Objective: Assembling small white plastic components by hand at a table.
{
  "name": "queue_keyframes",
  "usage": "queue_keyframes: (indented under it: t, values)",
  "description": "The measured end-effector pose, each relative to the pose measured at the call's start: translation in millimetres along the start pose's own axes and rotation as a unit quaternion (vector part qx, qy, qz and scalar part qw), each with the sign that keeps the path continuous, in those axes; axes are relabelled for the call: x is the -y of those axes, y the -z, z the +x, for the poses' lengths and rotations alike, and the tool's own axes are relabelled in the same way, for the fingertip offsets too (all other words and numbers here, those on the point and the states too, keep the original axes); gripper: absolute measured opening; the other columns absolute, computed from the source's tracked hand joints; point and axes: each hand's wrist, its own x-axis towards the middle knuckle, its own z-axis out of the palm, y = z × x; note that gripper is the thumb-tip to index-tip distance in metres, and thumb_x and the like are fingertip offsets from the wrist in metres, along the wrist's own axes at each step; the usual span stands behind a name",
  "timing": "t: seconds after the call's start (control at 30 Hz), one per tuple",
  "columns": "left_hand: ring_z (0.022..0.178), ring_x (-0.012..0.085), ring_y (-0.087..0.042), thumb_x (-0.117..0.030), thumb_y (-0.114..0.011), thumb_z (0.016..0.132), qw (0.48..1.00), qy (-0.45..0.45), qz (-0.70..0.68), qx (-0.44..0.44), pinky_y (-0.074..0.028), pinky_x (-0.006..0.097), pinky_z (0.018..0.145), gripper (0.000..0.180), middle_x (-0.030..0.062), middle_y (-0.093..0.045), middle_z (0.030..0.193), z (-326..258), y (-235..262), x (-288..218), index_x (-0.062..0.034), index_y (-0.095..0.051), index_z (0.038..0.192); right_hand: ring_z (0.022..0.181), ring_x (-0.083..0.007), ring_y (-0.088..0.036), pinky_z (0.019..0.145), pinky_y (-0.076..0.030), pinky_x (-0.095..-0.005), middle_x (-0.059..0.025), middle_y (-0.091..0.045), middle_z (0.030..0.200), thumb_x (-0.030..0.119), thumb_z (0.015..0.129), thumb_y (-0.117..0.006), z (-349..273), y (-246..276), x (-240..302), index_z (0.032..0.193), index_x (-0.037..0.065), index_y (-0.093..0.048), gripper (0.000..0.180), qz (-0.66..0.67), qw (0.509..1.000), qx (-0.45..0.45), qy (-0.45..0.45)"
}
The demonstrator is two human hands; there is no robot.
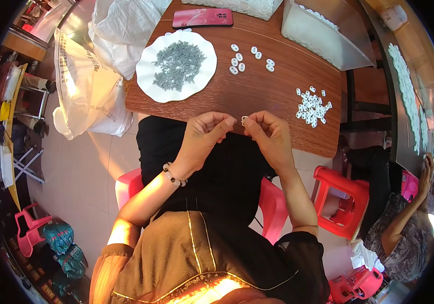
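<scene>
overall: seen from above, a seated person works with both hands at the near edge of a brown wooden surface (257, 96).
left hand: the left hand (204, 134) is raised at the surface edge, its fingers (227, 122) curled in and pinched shut at the tips; what they grip is too small to make out. a beaded bracelet (173, 175) sits on the wrist.
right hand: the right hand (270, 133) faces the left one, fingertips nearly touching it; thumb and forefinger are closed on a small white ring-shaped piece (244, 119).
small white piece: held in the air between the two hands, just over the near edge of the surface.
loose pile: a heap of similar white pieces (312, 106) lies on the surface to the right of the hands, near them.
sorted pieces: a few larger white oval pieces (250, 58) lie spread out farther back, well apart from the hands.
plate: a white scalloped plate (148, 83) at back left holds a mound of small grey screws (179, 65).
far edge: a pink phone (203, 17) lies flat beyond the plate.
right side: red plastic stool (341, 200) on the floor, and another person's arm (409, 213) beyond it.
</scene>
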Motion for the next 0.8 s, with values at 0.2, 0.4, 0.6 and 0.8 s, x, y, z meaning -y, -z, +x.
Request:
queue_keyframes:
  t: [0.2, 0.4, 0.6, 0.8]
  values:
    - [0.066, 0.0040, -0.053, -0.021, -0.068, 0.091, 0.998, -0.036, 0.038, 0.020, -0.041, 0.019, 0.061, 0.020, -0.0003, -0.066, 0.080, -0.9, -1.1, 1.0, -0.0016, -0.069, 0.096, 0.067, -0.0025, -0.057, 0.060, -0.044, -0.0172, -0.0005, -0.065, 0.072, 0.015, 0.091, -0.066, -4.1, -7.0, 4.2, 0.087, -0.001, -0.066, 0.017, 0.035, 0.999, -0.005, 0.036]
    - [0.068, 0.0025, -0.053, -0.018, -0.067, 0.092, 0.993, -0.082, 0.077, 0.020, -0.041, 0.018, 0.061, 0.018, -0.0006, -0.066, 0.080, -4.8, -4.1, -3.3, 0.0001, -0.068, 0.096, 0.067, -0.0049, -0.060, 0.060, -0.046, -0.0192, -0.0026, -0.067, 0.072, 0.012, 0.090, -0.065, -7.2, -8.6, 7.0, 0.087, -0.003, -0.067, 0.016, -0.012, 0.998, -0.023, 0.064]
    - [0.071, 0.0015, -0.053, -0.012, -0.066, 0.092, 0.987, -0.077, 0.142, 0.017, -0.042, 0.017, 0.063, 0.014, -0.0022, -0.064, 0.078, -5.3, -0.7, -0.7, 0.0015, -0.068, 0.092, 0.064, -0.0062, -0.061, 0.058, -0.046, -0.0205, -0.0046, -0.068, 0.071, 0.012, 0.089, -0.067, -9.8, -7.3, 11.3, 0.086, -0.003, -0.067, 0.015, -0.055, 0.995, -0.023, 0.076]
    - [0.069, 0.0013, -0.051, -0.011, -0.067, 0.091, 0.978, -0.109, 0.175, 0.013, -0.040, 0.017, 0.061, 0.013, -0.0028, -0.063, 0.077, -6.3, -0.8, -2.3, 0.0015, -0.068, 0.090, 0.062, -0.0073, -0.062, 0.056, -0.046, -0.0216, -0.0062, -0.067, 0.069, 0.010, 0.087, -0.068, -9.8, -8.1, 9.8, 0.084, -0.002, -0.066, 0.013, -0.085, 0.991, -0.028, 0.097]
